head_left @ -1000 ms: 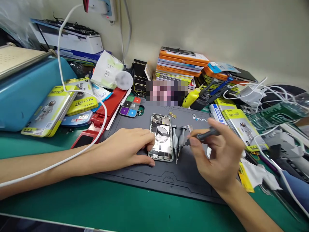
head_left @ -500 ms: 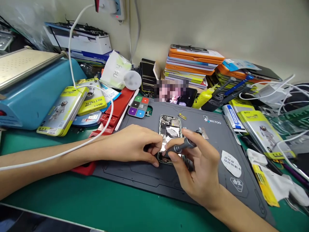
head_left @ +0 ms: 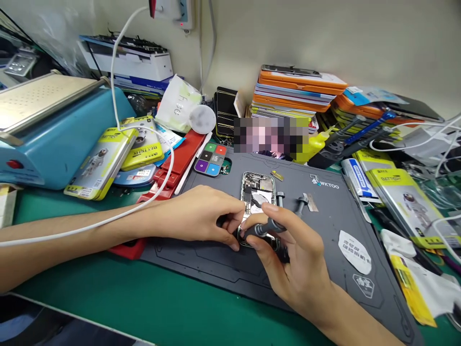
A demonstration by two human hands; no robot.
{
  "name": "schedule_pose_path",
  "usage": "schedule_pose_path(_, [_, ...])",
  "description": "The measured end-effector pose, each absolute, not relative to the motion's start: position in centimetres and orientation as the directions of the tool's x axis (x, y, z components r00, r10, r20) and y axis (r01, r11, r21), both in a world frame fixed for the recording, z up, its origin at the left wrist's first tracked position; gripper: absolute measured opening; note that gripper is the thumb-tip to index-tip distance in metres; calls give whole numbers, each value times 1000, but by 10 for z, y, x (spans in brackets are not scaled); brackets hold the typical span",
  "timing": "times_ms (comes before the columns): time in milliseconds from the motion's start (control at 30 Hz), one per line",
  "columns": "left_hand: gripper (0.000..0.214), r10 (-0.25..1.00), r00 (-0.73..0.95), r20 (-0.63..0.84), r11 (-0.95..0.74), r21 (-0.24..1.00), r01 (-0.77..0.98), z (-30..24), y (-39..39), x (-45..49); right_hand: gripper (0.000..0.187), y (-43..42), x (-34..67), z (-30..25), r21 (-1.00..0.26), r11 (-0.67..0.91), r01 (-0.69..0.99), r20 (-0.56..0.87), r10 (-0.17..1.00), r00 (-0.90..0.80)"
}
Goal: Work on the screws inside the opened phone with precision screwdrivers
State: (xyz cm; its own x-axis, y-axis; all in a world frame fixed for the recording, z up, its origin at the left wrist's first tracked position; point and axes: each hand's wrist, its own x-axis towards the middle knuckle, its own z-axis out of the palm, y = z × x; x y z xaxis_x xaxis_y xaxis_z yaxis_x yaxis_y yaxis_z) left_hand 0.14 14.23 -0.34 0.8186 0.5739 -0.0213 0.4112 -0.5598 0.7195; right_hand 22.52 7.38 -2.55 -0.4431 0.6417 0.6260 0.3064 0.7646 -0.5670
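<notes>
An opened smartphone point(head_left: 265, 182) lies on the grey mat, its circuit boards and metal parts exposed. My left hand point(head_left: 212, 216) is closed at the phone's lower left edge, fingers curled and thumb against the side. In my right hand point(head_left: 298, 250), a dark grey screwdriver point(head_left: 264, 229) is gripped between thumb and fingers, slanting down to the left over the phone's lower part. Its tip is hidden near the left fingers. Two dark knob-ended handles point(head_left: 280, 197) show beyond the right fingers; whether the hand holds them too, I cannot tell.
A coloured magnetic pad point(head_left: 211, 159) and a small yellow flex part point(head_left: 277, 176) lie on the mat point(head_left: 216, 274). Battery packs point(head_left: 103, 163) and a blue machine point(head_left: 65, 134) stand left. A white cable point(head_left: 144, 206) crosses my left forearm. Screwdrivers stand in a holder point(head_left: 329, 153).
The view has shifted slightly, moving the scene to the right. My right hand and the screwdriver sit a little lower over the phone, uncovering more of the knob-ended handles. My left hand keeps its place.
</notes>
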Motion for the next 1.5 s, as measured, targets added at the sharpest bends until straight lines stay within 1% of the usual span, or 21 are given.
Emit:
schedule_pose_path(67, [25,576,817,-1,-561,726,397,-5,142,0,71,74,224,-23,-539,781,317,634,623,-457])
schedule_pose_path(133, [24,575,818,20,-558,741,374,-7,142,-1,62,74,224,-21,-470,816,337,650,578,-493])
schedule_pose_path(200, [23,570,821,23,-545,759,356,-7,142,-1,56,73,224,-17,-431,840,328,651,542,-532])
schedule_pose_path(233, [23,572,820,18,-535,766,356,-7,142,-1,58,73,225,-16,-434,848,304,649,528,-547])
schedule_pose_path(333, [30,591,807,-15,-498,780,379,-5,141,0,71,73,227,-14,-495,835,241,634,537,-556])
schedule_pose_path(400, [31,600,799,-28,-479,787,388,-4,140,0,74,72,229,-14,-484,837,254,638,537,-552])
schedule_pose_path(533, [20,575,818,19,-517,783,345,-6,140,0,76,71,231,-17,-451,858,245,652,504,-567])
schedule_pose_path(633, [13,561,827,25,-540,768,343,-9,141,-1,77,70,231,-20,-457,845,277,663,531,-527])
schedule_pose_path(733, [15,564,826,16,-541,762,355,-9,142,-1,84,69,230,-26,-481,814,327,664,581,-470])
schedule_pose_path(833, [16,553,833,3,-530,773,349,-6,143,-1,86,69,229,-29,-548,780,302,657,625,-421])
schedule_pose_path(933, [13,552,834,-7,-508,790,343,-3,142,-1,87,68,228,-27,-612,745,265,644,664,-380])
schedule_pose_path(1033, [10,564,826,-7,-507,786,353,-2,141,-1,84,65,228,-22,-663,703,257,632,710,-311])
schedule_pose_path(1133, [10,577,816,-12,-490,795,358,-1,142,-1,80,63,229,-19,-708,662,245,584,745,-323])
schedule_pose_path(1200, [12,595,803,-11,-470,806,359,0,142,-1,80,63,231,-20,-709,660,247,561,741,-370])
schedule_pose_path(1300, [14,610,792,-8,-467,804,368,0,142,-1,80,63,234,-23,-666,690,282,565,714,-413])
schedule_pose_path(1400, [16,611,792,-16,-465,802,375,0,142,-1,79,64,235,-26,-637,709,303,573,698,-429])
schedule_pose_path(1500, [21,619,785,-22,-456,804,382,2,141,-1,79,64,235,-28,-635,716,289,580,689,-434])
